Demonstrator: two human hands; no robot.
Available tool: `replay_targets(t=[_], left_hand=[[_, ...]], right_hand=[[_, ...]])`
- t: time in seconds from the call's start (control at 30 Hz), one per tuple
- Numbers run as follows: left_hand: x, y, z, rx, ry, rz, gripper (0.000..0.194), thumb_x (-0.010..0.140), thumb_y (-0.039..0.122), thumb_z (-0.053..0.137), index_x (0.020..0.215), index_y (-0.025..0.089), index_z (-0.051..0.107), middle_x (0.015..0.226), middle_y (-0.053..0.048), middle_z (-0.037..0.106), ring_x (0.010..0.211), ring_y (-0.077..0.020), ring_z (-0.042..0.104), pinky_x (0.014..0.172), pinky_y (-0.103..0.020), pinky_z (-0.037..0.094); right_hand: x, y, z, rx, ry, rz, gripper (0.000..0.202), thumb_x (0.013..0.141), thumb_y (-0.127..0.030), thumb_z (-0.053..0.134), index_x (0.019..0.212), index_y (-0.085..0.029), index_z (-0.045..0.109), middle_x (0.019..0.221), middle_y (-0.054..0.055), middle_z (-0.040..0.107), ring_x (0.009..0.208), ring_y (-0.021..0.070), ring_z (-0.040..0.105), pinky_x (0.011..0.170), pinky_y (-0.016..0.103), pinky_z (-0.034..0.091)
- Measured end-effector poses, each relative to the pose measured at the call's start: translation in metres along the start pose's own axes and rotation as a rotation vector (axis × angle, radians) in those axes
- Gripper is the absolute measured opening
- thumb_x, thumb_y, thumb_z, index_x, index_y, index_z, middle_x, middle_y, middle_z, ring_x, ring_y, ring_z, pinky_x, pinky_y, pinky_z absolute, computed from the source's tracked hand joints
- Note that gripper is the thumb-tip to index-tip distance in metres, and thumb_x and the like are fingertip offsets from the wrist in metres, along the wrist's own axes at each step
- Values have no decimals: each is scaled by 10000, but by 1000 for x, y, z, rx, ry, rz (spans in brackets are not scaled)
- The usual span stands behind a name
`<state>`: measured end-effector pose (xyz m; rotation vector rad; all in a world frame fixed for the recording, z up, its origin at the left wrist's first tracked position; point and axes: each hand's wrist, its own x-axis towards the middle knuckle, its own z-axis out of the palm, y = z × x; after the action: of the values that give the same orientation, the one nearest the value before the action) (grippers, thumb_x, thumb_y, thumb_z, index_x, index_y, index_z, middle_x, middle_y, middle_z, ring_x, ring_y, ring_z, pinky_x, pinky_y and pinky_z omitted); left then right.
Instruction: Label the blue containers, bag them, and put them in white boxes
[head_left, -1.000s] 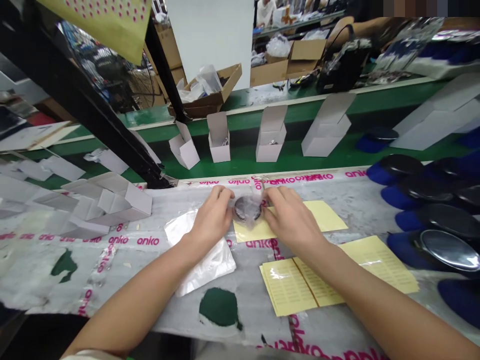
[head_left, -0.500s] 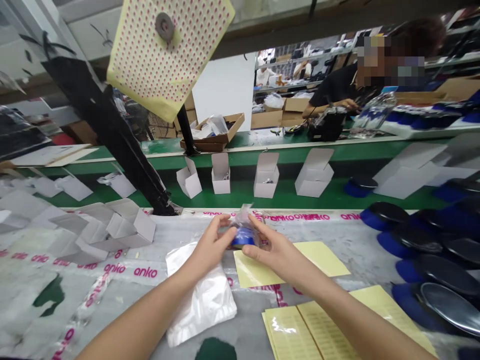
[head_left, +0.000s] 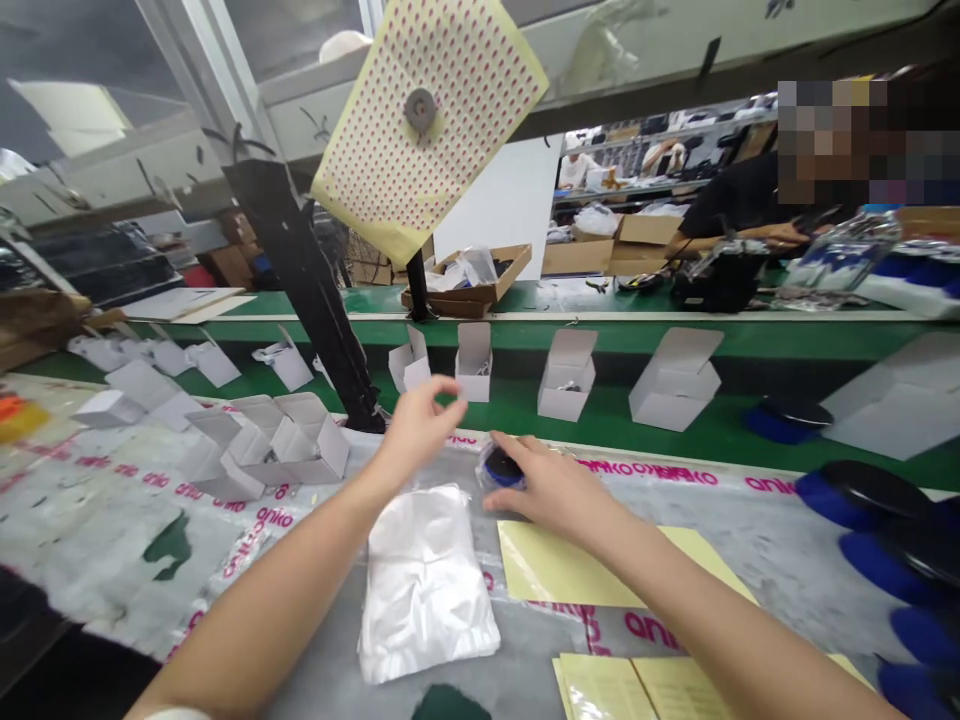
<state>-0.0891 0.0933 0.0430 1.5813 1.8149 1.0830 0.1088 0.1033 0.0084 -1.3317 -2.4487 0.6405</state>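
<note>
My right hand [head_left: 551, 485] curls its thumb and fingers around a small round blue-and-black object [head_left: 501, 466] in a clear plastic bag, resting on the covered table. My left hand [head_left: 424, 425] is raised to its left, thumb and forefinger curled together in a pinch. Whether anything is between those tips cannot be made out. Just beyond the left fingertips stands an open white box [head_left: 474, 372] on the green belt. A stack of clear plastic bags [head_left: 429, 590] lies below the left hand. Under my right forearm is a yellow sheet [head_left: 544, 565].
More open white boxes [head_left: 566, 390] line the green belt [head_left: 517, 420]. Several blue-and-black round items [head_left: 874, 495] stand at right. A yellow sticker sheet [head_left: 431, 150] hangs above beside a black post [head_left: 307, 290]. Across the belt a person [head_left: 735, 205] works.
My left hand has let go of the bagged round object and moved up and left toward the boxes. The right hand keeps its hold on the object. The view has shifted left.
</note>
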Motion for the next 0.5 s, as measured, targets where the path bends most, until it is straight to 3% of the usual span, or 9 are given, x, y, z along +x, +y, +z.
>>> replay_targets(t=[0.07,0.13,0.23,0.37,0.5], left_hand=[[25,-2,-14,120,161,12,419,882,177,600,1300,197,579,1110,-103,728,1187,-271,657,1066,-408,457],[48,-9,-21,232,251,-28,593,858,81,581,1431,164,455,1348,-179,625,1377,-304,518,1164,-450,352],[71,-24,-21,358,272,-135,614,840,30,559,1435,124,442,1327,-254,626,1316,-383,567,1085,-515,414],[82,-31,-7,452,239,-165,484,893,124,574,1368,189,508,1227,-202,693,1229,-367,633,1022,-467,462],[84,-27,2,501,184,-140,394,921,180,554,1314,204,544,1161,-186,720,1184,-362,655,970,-448,483]], right_hand=[[3,-7,1,-93,-39,-7,563,805,-334,701,1346,-230,586,1207,141,665,980,338,693,733,384,489],[5,-12,2,-97,-14,-27,444,829,-258,645,1269,-206,617,1189,143,658,962,315,695,712,357,469],[4,-9,1,-82,6,-54,378,819,-230,629,1195,-201,629,1144,124,672,934,296,695,685,337,455],[17,-1,-15,-5,78,-56,305,787,-288,675,1078,-212,626,1035,90,707,888,273,698,705,335,479],[60,-11,-41,84,308,-66,458,853,-382,612,1263,-215,493,1217,137,666,1043,311,665,824,399,497]])
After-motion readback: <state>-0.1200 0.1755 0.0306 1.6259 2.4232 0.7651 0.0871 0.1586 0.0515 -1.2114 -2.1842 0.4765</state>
